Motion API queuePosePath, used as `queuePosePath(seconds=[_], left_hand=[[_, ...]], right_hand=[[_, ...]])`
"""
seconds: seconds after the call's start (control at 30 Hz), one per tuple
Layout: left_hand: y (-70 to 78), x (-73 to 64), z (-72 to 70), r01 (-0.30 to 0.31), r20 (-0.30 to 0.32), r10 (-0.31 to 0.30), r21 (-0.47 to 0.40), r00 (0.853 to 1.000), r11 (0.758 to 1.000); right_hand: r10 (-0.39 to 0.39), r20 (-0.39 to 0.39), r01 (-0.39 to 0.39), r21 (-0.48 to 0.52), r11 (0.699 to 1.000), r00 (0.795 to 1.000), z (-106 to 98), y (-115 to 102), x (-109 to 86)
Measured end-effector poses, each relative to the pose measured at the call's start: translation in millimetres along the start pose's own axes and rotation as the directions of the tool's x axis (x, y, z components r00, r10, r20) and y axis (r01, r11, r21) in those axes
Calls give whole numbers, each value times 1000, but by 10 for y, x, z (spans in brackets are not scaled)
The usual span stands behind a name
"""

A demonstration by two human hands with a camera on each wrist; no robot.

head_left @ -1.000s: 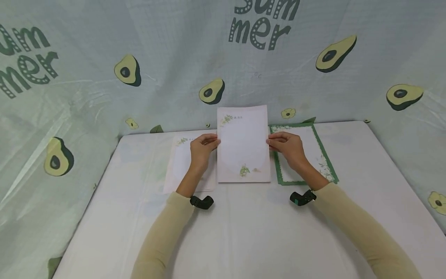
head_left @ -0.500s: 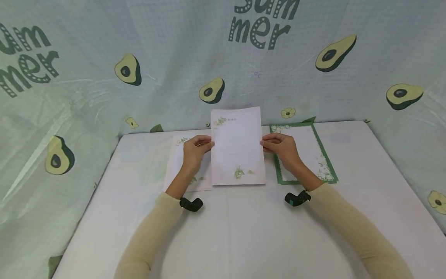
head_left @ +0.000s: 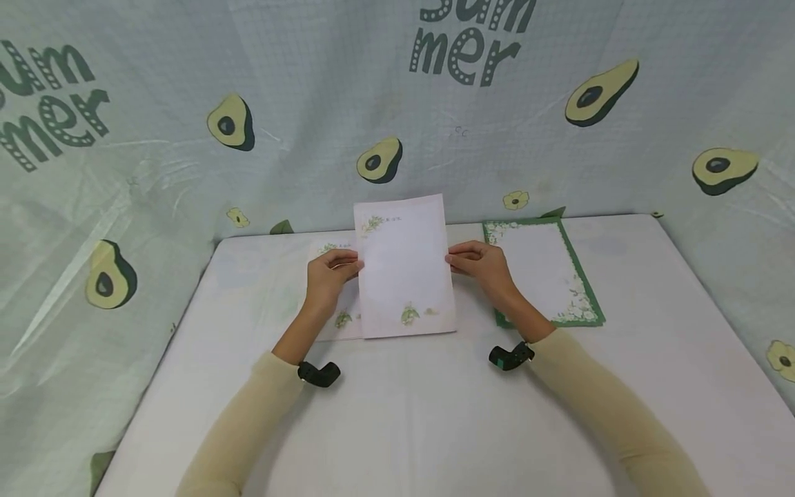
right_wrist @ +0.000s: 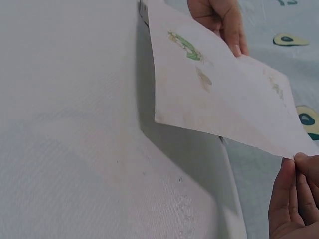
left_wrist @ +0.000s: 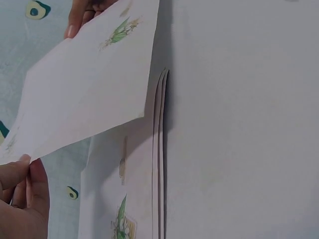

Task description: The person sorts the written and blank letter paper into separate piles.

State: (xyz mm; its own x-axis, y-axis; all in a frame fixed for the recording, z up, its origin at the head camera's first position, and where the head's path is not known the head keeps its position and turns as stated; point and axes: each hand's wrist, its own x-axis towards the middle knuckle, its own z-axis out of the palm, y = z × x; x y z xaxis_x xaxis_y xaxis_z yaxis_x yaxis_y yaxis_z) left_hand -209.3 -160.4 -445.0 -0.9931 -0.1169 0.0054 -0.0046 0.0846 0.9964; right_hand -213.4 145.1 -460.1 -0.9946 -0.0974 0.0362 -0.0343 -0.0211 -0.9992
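Note:
A pale pink sheet of paper (head_left: 405, 266) with green plant prints is held up off the table between both hands. My left hand (head_left: 327, 277) pinches its left edge with thumb and fingers, and my right hand (head_left: 484, 270) pinches the right edge. In the left wrist view the sheet (left_wrist: 94, 84) hangs above a stack of similar pink paper (left_wrist: 124, 189), whose layered edges show. That stack (head_left: 344, 324) is partly covered by the held sheet in the head view. The right wrist view shows the raised sheet (right_wrist: 214, 94) casting a shadow on the cloth.
Green-bordered paper (head_left: 543, 269) with white flowers lies to the right, partly behind my right forearm. A white cloth covers the table (head_left: 397, 421). Behind it hangs a curtain (head_left: 298, 83) printed with avocados and lettering.
Both hands have moved left together with the pink sheet, which tilts slightly and now overlaps more of the pink stack. The green-bordered paper has stayed in place.

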Motion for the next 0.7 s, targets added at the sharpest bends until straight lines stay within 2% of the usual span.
queuePosePath(seconds=[0.3, 0.7], left_hand=[[7, -11, -211, 4, -14, -4, 30, 1000, 1000], [3, -11, -418, 4, -36, -1, 89, 999, 996]], right_hand=[[-29, 40, 29, 18, 999, 999, 184, 13, 47], [-10, 36, 7, 84, 996, 999, 424, 65, 92]])
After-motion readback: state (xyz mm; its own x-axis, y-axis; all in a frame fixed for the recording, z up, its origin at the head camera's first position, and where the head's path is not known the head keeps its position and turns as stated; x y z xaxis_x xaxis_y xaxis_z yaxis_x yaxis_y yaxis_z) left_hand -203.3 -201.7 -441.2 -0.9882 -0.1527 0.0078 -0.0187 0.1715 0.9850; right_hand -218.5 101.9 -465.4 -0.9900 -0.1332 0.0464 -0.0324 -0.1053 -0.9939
